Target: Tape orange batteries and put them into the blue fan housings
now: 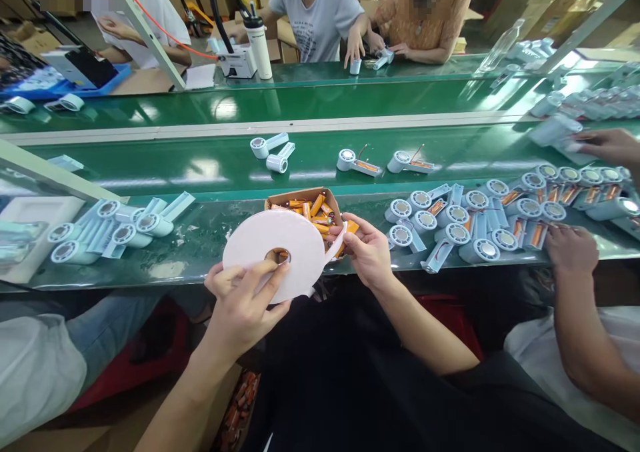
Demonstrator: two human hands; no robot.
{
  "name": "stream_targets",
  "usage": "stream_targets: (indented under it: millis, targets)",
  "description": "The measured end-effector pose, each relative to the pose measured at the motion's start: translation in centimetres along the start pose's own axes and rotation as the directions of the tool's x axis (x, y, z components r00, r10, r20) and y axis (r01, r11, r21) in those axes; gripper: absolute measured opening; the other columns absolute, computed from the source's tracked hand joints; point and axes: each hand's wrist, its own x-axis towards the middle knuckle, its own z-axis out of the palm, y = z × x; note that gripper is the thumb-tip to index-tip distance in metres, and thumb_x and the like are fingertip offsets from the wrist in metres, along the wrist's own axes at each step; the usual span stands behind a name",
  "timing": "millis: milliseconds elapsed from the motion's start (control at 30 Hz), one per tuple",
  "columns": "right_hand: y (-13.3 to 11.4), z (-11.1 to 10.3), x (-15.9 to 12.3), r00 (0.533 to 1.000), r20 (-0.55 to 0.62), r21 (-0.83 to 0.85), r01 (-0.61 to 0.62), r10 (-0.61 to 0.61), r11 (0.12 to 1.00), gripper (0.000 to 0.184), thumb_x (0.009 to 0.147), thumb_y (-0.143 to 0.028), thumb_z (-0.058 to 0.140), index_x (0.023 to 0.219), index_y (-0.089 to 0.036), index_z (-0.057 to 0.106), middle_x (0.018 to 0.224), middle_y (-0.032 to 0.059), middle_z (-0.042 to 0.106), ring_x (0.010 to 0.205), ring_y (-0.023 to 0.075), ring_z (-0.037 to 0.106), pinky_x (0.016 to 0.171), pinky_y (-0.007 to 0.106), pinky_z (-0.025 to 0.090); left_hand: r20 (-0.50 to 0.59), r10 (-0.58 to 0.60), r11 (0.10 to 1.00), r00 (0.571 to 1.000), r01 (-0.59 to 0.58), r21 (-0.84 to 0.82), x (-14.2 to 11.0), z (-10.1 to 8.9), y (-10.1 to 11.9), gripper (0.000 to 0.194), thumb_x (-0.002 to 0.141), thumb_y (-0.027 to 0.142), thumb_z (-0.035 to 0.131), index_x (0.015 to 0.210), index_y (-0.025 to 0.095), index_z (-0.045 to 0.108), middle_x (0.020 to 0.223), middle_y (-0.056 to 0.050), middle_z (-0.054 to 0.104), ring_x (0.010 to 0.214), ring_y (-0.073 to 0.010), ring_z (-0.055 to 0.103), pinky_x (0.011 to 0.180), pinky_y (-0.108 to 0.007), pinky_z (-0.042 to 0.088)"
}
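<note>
My left hand [245,299] grips a large white roll of tape [270,239] by its lower edge, holding it flat-faced toward me above the table's front edge. My right hand [367,249] pinches the loose end of the tape [337,244] at the roll's right side, fingers closed on the strip. Just behind the roll sits a small cardboard box [295,199] holding several orange batteries [317,209].
Several pale blue fan bodies [475,215] lie to the right, where a co-worker's hands [570,249] work. More fan bodies [120,229] lie at the left. The green conveyor belt [200,165] carries a few fan parts [273,152]. People sit across the belt.
</note>
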Motion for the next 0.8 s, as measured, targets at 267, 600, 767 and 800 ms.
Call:
stream_targets:
  millis: [267,600,767,800]
  targets:
    - [0.8,0.6,0.1,0.981,-0.084,0.022,0.176,-0.173,0.984,0.059,0.066,-0.052,0.099,0.11,-0.025,0.07,0.078,0.0002,0.081,0.059,0.0206,0.075,0.053,0.028,0.06,-0.049,-0.077,0.997,0.996,0.076,-0.02,-1.1,1.7,2.7,0.043,0.082,0.035,0.088,0.121,0.024,0.075,0.102,-0.008,0.078,0.094,-0.0293,0.05,0.097,-0.049,0.037]
    - [2.0,1.5,-2.3,0.973,-0.089,0.123,0.222,-0.212,0.967,0.063,0.077,-0.035,0.095,0.128,-0.032,0.058,0.117,0.0055,0.082,0.106,0.0263,0.08,0.096,0.045,0.066,-0.183,-0.168,0.986,0.969,0.168,-0.019,-0.5,2.5,3.6,0.046,0.082,0.035,0.088,0.123,0.021,0.071,0.099,-0.01,0.074,0.096,-0.0286,0.055,0.088,-0.043,0.041]
    - [-4.3,-1.9,4.1,0.873,-0.206,0.06,0.462,-0.442,0.885,0.046,0.078,-0.03,0.091,0.115,-0.031,0.064,0.112,-0.0005,0.079,0.109,0.018,0.078,0.095,0.033,0.066,0.018,-0.099,0.971,0.995,0.1,-0.219,-1.9,3.5,3.2,0.039,0.084,0.04,0.086,0.119,0.026,0.077,0.102,-0.007,0.076,0.093,-0.0254,0.059,0.092,-0.045,0.041]
    - [-5.8,-2.6,5.4,0.81,-0.266,0.055,0.554,-0.522,0.831,0.044,0.081,-0.031,0.089,0.117,-0.032,0.064,0.115,-0.0022,0.078,0.11,0.0155,0.077,0.097,0.03,0.065,0.046,-0.092,0.967,0.995,0.1,-0.235,-1.8,3.9,2.5,0.04,0.083,0.042,0.086,0.12,0.026,0.078,0.104,-0.007,0.077,0.096,-0.0264,0.059,0.093,-0.045,0.042]
